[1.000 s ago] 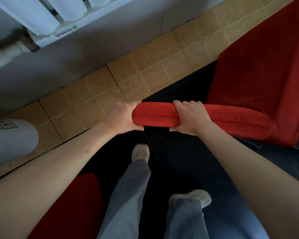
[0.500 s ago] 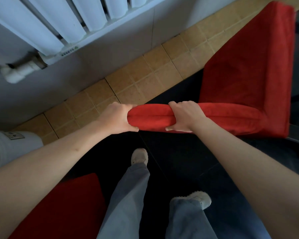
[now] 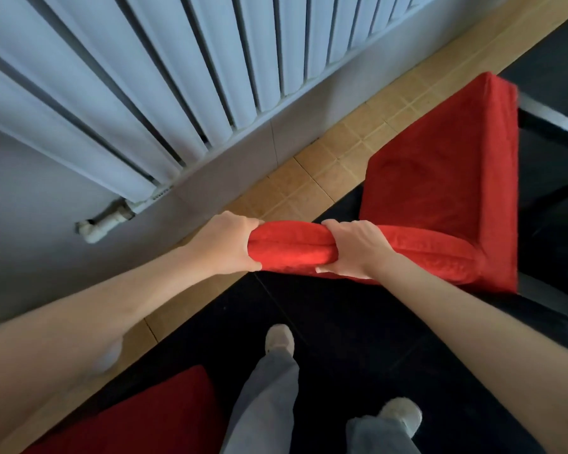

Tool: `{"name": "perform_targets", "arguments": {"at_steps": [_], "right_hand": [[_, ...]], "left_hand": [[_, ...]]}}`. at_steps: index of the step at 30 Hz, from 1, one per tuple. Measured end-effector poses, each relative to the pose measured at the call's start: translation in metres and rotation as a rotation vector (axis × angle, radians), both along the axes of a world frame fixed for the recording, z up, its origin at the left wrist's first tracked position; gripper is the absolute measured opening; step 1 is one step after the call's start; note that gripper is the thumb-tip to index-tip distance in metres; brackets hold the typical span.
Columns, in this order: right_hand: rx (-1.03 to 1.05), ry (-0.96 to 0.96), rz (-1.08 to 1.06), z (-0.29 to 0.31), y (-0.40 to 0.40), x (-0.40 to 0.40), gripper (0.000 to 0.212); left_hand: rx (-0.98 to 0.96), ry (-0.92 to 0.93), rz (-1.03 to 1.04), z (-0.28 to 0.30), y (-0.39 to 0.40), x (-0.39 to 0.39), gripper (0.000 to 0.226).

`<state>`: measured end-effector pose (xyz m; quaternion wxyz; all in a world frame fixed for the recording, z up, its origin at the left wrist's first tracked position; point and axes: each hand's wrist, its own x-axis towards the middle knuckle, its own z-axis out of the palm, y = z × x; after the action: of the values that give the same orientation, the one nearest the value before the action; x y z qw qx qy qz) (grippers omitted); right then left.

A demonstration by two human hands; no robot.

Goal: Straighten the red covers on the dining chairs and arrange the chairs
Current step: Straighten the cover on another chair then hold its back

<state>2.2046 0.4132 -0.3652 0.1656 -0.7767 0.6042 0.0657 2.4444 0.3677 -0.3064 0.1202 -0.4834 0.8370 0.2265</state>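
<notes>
A dining chair with a red cover stands in front of me, its seat (image 3: 446, 178) reaching away to the upper right. Its red-covered backrest top (image 3: 292, 249) runs across the middle of the view. My left hand (image 3: 225, 245) grips the left end of that backrest top, fingers curled over it. My right hand (image 3: 354, 249) grips it a little to the right, thumb underneath. A second red-covered chair (image 3: 138, 421) shows at the bottom left.
A white radiator (image 3: 164, 77) with a pipe fitting (image 3: 104, 222) hangs on the grey wall close on the left. A strip of tan tiles (image 3: 312, 178) borders the dark floor. The dark table edge (image 3: 551, 122) lies at the far right. My legs and shoes stand below.
The view has tilted up and the radiator fills more of it. The chair has shifted toward the wall and table, its seat now further into view. Both hands keep their grip.
</notes>
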Motion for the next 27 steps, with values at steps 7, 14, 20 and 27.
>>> {"name": "perform_targets", "arguments": {"at_steps": [7, 14, 20, 27], "right_hand": [[-0.055, -0.121, -0.12, 0.066, 0.034, -0.073, 0.084], [-0.081, -0.211, -0.225, 0.117, 0.097, -0.161, 0.082], [-0.093, -0.254, -0.307, 0.143, 0.15, -0.225, 0.088], [-0.071, -0.276, -0.387, 0.163, 0.186, -0.267, 0.091]], "left_hand": [[-0.133, 0.122, -0.084, 0.09, 0.018, -0.07, 0.079], [-0.097, 0.528, -0.019, 0.146, 0.079, -0.149, 0.085], [-0.13, 0.648, -0.036, 0.172, 0.13, -0.219, 0.081], [-0.112, 0.703, -0.037, 0.191, 0.167, -0.27, 0.088]]}}
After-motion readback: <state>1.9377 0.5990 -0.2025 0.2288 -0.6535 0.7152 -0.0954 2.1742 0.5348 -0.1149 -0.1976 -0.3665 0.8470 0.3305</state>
